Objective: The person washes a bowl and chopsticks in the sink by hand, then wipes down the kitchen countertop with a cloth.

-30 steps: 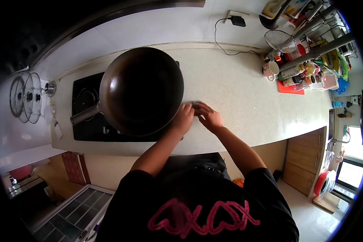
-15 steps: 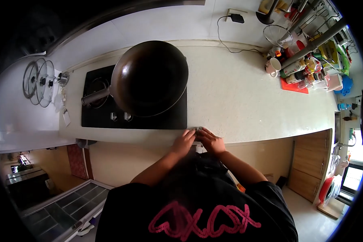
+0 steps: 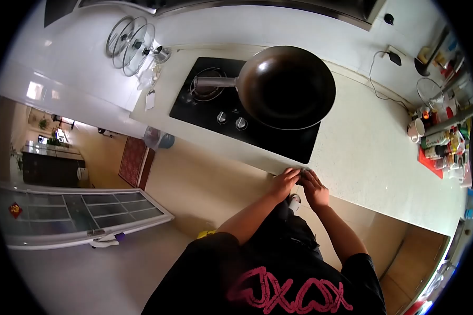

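My left hand (image 3: 285,182) and my right hand (image 3: 315,191) meet at the front edge of the pale countertop (image 3: 370,163), just below the near right corner of the black gas stove (image 3: 291,143). Both have their fingers closed around a small dark grey lump (image 3: 302,176), too covered to name. A large dark wok (image 3: 286,86) sits on the stove's right side, its handle pointing left over the left burner. Two silver knobs show at the stove's front.
Several glass lids (image 3: 136,47) hang on the left wall. A pink mug (image 3: 415,130) and several bottles (image 3: 437,139) stand at the right end, beside a red mat (image 3: 430,161). A black charger (image 3: 394,58) is plugged into the back wall. A glazed door (image 3: 89,215) stands at lower left.
My view has turned left, so the stove and wok sit further right and more of the door and room shows. My hands stay together at the counter edge, around the grey lump.
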Demonstrator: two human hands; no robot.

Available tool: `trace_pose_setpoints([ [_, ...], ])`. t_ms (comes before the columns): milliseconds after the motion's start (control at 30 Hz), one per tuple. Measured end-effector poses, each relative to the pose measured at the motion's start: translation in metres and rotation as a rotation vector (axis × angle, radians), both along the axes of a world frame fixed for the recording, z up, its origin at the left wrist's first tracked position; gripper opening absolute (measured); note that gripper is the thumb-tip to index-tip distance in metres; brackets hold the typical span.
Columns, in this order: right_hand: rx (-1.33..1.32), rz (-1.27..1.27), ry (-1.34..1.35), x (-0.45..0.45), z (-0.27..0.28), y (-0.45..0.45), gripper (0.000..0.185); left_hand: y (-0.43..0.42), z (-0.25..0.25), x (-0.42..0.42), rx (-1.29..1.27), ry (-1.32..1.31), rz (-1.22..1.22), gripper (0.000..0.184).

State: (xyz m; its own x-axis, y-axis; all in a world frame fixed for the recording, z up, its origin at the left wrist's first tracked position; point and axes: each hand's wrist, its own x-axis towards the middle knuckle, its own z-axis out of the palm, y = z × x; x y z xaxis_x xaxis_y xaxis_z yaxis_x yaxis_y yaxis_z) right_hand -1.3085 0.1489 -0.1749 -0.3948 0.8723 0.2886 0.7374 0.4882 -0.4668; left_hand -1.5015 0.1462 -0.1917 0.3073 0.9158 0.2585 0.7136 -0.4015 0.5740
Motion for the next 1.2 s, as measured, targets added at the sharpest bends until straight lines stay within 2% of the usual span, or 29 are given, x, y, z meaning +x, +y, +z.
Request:
trace_pose_setpoints([
  [167,0.002,0.051,0.000,-0.026,0.002,0.006,0.031,-0.001,0.004,-0.028,-0.044,-0.048,0.028,0.033],
  [333,0.018,0.077,-0.016,-0.069,-0.004,0.014,0.031,0.002,-0.004,-0.069,-0.036,-0.030,0.068,0.026],
  [433,-0.048,0.073,0.010,-0.101,0.002,0.018,0.030,0.010,0.004,-0.102,-0.143,-0.087,0.063,0.026],
  [533,-0.003,0.102,0.008,-0.142,-0.002,0.028,0.029,0.020,0.014,-0.147,-0.097,-0.043,0.049,0.029],
  [700,0.011,-0.003,0.001,-0.225,-0.012,0.040,0.031,0.044,0.018,-0.223,-0.100,-0.039,0.044,0.030],
  [733,0.009,-0.013,0.006,-0.239,-0.012,0.043,0.031,0.049,0.018,-0.236,-0.043,-0.029,0.039,0.021],
  [900,-0.006,-0.069,-0.023,-0.296,-0.009,0.044,0.031,0.064,0.014,-0.290,0.008,0.023,-0.030,0.027],
  [1000,-0.048,-0.069,-0.016,-0.324,-0.003,0.044,0.034,0.071,0.013,-0.318,0.006,0.014,-0.055,0.036],
  [1200,0.014,0.005,-0.041,-0.370,-0.009,0.059,0.040,0.078,0.020,-0.364,0.026,0.014,0.006,0.032],
])
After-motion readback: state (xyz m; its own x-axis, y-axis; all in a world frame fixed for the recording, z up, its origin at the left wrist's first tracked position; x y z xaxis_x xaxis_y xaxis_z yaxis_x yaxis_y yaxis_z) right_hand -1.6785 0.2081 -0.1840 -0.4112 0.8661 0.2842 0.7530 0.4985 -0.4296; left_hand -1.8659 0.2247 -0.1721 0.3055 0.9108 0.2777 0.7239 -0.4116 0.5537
